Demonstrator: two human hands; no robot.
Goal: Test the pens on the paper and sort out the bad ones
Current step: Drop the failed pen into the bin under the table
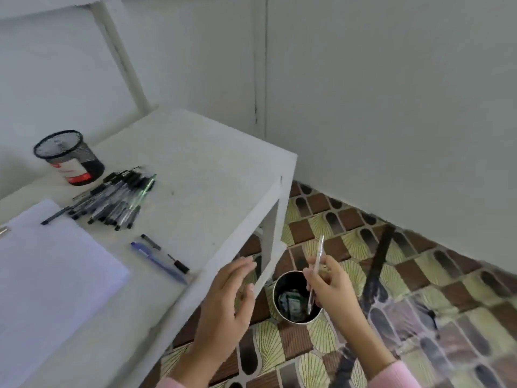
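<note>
Head view. Lower centre: right hand (331, 287) pinches a pale pen (316, 273) tip-down over the metal bin (296, 299) on the floor, apparently discarding a reject. Left hand (226, 301) is open, empty, at the worktop (212, 175) edge. Next: release, then fetch from the pen pile (114, 200), left of frame, beside the paper (47, 275).

Your left hand (223, 301) flat, fingers (240, 266) extended toward 12 o'clock, nothing gripped. Your right hand (331, 287) at 3 o'clock of it, fingers pinched closed around thin pen (316, 273). Pink sleeves (391, 373) at both wrists.
</note>
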